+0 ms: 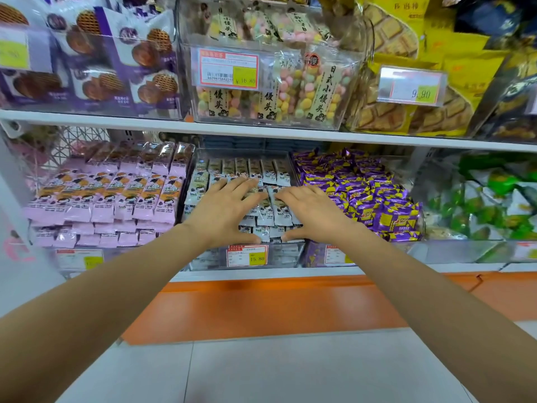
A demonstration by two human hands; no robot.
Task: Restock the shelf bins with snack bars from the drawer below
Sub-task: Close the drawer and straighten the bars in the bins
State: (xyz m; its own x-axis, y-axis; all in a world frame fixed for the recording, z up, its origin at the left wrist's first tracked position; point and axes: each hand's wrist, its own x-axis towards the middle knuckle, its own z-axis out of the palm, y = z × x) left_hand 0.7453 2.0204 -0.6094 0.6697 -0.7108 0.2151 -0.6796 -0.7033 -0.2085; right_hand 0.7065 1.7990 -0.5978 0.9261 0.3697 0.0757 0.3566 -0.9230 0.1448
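Both hands lie flat with fingers spread, gripping nothing: the left hand (229, 209) and right hand (309, 212) press on the white-wrapped snack bars (268, 212) stacked in the clear middle bin (203, 261) at frame centre, between pink bars (107, 199) and purple packets (372, 196)

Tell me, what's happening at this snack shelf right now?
A person is tidying a store shelf with bare hands. The left hand and right hand lie flat, fingers spread, on rows of white-wrapped snack bars in the middle clear plastic bin of the lower shelf. Pink-wrapped bars fill the bin to the left, purple-and-yellow packets the one to the right. Neither hand is gripping anything.
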